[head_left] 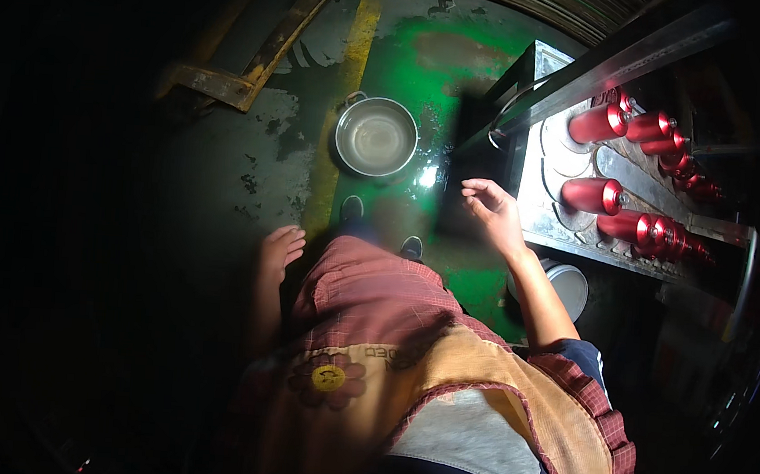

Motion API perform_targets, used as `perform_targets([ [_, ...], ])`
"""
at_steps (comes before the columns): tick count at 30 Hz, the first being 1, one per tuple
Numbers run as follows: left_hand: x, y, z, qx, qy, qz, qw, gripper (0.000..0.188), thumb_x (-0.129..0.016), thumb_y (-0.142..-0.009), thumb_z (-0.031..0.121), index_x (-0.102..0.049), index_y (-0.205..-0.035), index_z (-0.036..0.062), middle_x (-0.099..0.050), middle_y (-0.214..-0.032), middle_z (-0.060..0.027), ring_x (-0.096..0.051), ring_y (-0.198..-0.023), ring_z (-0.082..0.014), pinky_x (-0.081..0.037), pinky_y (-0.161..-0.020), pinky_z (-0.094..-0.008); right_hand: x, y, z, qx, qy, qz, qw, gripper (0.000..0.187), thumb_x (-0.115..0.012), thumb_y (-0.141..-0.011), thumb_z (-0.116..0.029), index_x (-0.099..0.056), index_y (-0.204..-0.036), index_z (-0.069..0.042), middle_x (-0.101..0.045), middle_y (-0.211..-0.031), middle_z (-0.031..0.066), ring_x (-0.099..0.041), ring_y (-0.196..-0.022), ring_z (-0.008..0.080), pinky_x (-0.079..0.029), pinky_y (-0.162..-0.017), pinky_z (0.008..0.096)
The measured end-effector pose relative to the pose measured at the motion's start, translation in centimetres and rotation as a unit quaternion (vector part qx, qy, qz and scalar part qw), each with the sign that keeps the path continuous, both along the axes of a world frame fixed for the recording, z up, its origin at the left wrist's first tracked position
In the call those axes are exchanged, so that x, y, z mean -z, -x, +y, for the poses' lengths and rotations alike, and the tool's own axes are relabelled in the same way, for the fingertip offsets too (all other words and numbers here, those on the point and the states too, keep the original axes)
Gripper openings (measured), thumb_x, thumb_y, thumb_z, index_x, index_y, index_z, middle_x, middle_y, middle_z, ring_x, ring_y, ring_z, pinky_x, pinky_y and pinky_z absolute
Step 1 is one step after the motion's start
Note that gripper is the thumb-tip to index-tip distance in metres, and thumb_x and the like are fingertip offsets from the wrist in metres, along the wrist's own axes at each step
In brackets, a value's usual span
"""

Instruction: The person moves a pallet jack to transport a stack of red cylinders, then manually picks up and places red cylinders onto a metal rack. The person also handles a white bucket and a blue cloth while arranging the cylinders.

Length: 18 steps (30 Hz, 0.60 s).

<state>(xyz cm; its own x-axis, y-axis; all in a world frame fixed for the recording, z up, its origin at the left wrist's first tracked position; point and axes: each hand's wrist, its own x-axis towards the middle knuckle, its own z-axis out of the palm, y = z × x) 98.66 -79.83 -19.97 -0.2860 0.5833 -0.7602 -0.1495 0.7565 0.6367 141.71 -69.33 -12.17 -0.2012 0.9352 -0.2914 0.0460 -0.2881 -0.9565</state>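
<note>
My left hand (pixel 282 250) hangs at my side, left of my apron (pixel 376 298), with fingers loosely extended and nothing visible in them. Raised in front of the metal bench is my right hand (pixel 496 212), its fingers stretched to the left and slightly bent, with no object between them. The nearest things to it are a shiny red bottle-like cylinder (pixel 588 195) lying on its side and another red cylinder (pixel 598 124) farther up. A round metal pot (pixel 351 147) with a looped handle rests on the floor ahead of my feet.
The metal bench (pixel 531 181) at right carries several more red cylinders in rows. A metal beam (pixel 585 80) crosses above it. Below its near edge is a pale bucket (pixel 570 290). A worn yellow metal frame (pixel 219 85) lies far left, beside a yellow floor stripe (pixel 361 42).
</note>
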Motion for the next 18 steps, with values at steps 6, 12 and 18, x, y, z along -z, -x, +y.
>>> perform_targets([
  [6,3.7,10.4,2.6,-0.074,-0.005,0.004,0.997,0.034,-0.058,-0.095,0.022,-0.057,-0.125,0.0062,-0.065,-0.119,-0.0105,-0.063,-0.106,-0.0227,-0.051,-0.087,-0.0355,1.5,9.3,6.5,-0.054,0.005,0.014,0.998,0.024,-0.057,-0.091,0.002,-0.06,-0.115,0.0,-0.064,-0.093,0.0016,-0.059,-0.088,0.0074,-0.049,-0.081,0.0232],
  [12,4.1,27.3,11.2,-0.127,0.032,0.017,0.991,0.042,-0.063,-0.092,0.028,-0.055,-0.127,0.0081,-0.063,-0.121,-0.0072,-0.059,-0.112,-0.0214,-0.048,-0.092,-0.0369,4.5,19.9,17.9,-0.009,0.021,-0.012,1.0,0.023,-0.06,-0.091,0.001,-0.061,-0.114,-0.001,-0.063,-0.094,-0.0002,-0.06,-0.088,0.0084,-0.05,-0.08,0.0246],
  [18,-0.1,38.3,27.1,-0.06,-0.063,0.034,0.996,0.041,-0.067,-0.085,0.022,-0.057,-0.123,0.0091,-0.064,-0.114,-0.007,-0.059,-0.106,-0.0191,-0.047,-0.089,-0.0328,3.7,22.6,24.6,0.118,0.087,-0.11,0.983,0.02,-0.057,-0.091,0.002,-0.061,-0.11,-0.003,-0.065,-0.093,0.0011,-0.059,-0.083,0.008,-0.048,-0.073,0.022],
])
